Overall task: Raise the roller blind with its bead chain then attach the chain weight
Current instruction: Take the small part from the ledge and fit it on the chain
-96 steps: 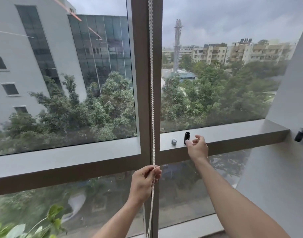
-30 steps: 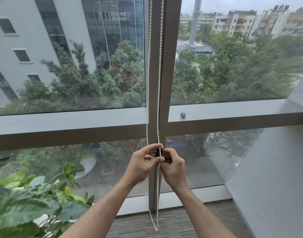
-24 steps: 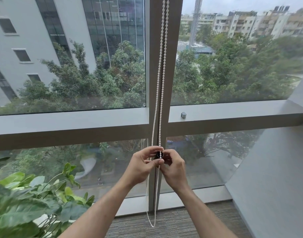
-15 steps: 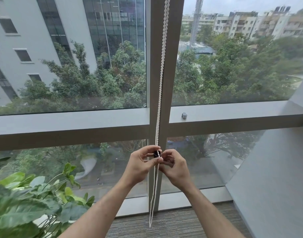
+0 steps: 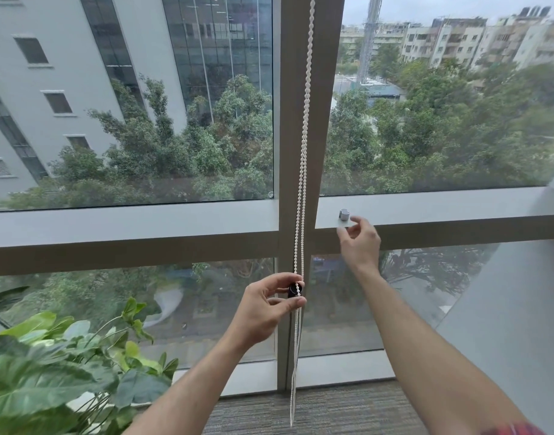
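Head view: a leafy potted plant (image 5: 49, 365) is seen at lower left, its pot hidden, in front of the lower glass pane. Above it, grey buildings and trees are visible through the upper left pane (image 5: 128, 98). The left hand (image 5: 264, 309) is held in front of the vertical window post (image 5: 301, 152), below the horizontal window rail (image 5: 128, 227). Its fingers (image 5: 288, 304) are pinched on a small dark chain weight (image 5: 293, 291), which is pressed against the white bead chain (image 5: 304, 152). Whether the weight is clipped onto the beads cannot be told. The chain is seen hanging down the post from the top edge, twisted high up, then running as two strands that pass the left hand and end in a loop just above the grey carpet (image 5: 332, 409). Right of the post, a small grey cylindrical piece (image 5: 344, 214) is seen standing on the ledge of the rail. The right hand (image 5: 360, 243) is raised just below and right of it, fingers loosely spread and holding nothing, thumb and forefinger close to the piece but not touching it. A grey wall (image 5: 520, 309) is seen at far right.
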Available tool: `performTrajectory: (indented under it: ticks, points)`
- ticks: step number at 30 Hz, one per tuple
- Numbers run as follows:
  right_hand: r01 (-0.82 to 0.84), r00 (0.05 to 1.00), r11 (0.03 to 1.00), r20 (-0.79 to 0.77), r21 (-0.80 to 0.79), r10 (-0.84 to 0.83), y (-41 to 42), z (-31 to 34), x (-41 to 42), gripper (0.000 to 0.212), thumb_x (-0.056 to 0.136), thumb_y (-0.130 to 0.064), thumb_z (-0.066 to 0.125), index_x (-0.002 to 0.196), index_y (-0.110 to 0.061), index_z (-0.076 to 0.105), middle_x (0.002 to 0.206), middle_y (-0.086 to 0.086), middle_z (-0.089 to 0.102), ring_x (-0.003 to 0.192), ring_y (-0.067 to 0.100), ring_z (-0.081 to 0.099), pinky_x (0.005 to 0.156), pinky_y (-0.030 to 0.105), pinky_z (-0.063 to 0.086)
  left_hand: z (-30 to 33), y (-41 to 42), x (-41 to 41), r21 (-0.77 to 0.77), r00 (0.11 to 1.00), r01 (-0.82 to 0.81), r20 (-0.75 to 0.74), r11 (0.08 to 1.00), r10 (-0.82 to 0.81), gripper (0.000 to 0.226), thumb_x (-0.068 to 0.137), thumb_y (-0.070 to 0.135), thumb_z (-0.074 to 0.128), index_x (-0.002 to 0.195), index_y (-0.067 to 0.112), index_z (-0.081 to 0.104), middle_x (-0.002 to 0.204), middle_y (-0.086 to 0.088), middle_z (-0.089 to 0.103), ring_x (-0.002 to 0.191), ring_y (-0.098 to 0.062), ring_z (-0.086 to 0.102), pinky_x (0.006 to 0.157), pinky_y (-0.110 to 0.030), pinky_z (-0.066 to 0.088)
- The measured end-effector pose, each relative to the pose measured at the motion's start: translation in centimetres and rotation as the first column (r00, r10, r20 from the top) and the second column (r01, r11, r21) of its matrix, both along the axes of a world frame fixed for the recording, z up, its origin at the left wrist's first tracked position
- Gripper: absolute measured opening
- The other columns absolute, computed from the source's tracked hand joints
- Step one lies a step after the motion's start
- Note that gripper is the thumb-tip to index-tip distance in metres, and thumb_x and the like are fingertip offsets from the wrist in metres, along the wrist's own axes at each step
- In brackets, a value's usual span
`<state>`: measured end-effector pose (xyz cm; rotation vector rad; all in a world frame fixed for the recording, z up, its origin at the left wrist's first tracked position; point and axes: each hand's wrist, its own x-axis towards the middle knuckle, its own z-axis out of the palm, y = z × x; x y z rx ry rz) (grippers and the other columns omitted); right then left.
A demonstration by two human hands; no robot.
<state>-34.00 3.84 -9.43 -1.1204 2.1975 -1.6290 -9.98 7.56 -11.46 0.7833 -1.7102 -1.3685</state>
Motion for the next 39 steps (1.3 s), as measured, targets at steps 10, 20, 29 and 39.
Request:
performTrajectory:
  ticks: [10,20,29,39]
  points:
    - [-0.026,0.979,0.952,-0.187,0.304,0.086,-4.4,0.6,-1.9,0.043,0.096,-0.027,0.054,0.139,-0.018,0.054,0.132,0.018,0.050,0.116,0.036,0.056,0.099,0.039,0.043,0.4,0.0,0.6,-0.009,0.999,-0.023,0.029,1.000,0.023,0.037,0.078,0.015,0.082,0.108,0.036,0.073,0.104,0.003,0.076,0.099,-0.018,0.070,0.083,-0.043,0.061]
    - [0.022,0.979,0.989,-0.202,0.143,0.007,-3.8,-0.2,-1.6,0.024,0.093,-0.010,0.061,0.115,-0.010,0.068,0.116,0.020,0.066,0.105,0.034,0.061,0.091,0.034,0.044,0.3,0.0,0.5,0.002,0.999,-0.032,0.027,0.999,0.032,0.037,0.077,0.010,0.083,0.105,0.031,0.073,0.102,0.004,0.077,0.099,-0.020,0.070,0.083,-0.042,0.060]
    - [-0.080,0.995,0.986,0.042,-0.145,0.087,1.1,1.3,2.8,0.023,0.091,-0.021,0.068,0.113,-0.027,0.071,0.095,-0.012,0.071,0.080,-0.004,0.063,0.080,0.022,0.053,0.4,-0.2,0.7,0.023,1.000,-0.018,0.018,1.000,0.018,0.037,0.078,0.007,0.082,0.107,0.027,0.072,0.102,0.002,0.077,0.100,-0.025,0.070,0.085,-0.046,0.060]
    - [-0.602,0.774,0.762,0.060,-0.237,0.630,8.5,1.2,7.7,0.029,0.083,-0.017,0.078,0.106,-0.034,0.074,0.098,-0.006,0.077,0.091,0.017,0.073,0.086,0.029,0.058,0.5,-0.7,1.2,0.022,1.000,-0.010,-0.015,1.000,0.010,0.040,0.073,0.021,0.083,0.111,0.020,0.072,0.103,-0.004,0.076,0.097,-0.024,0.069,0.084,-0.051,0.059]
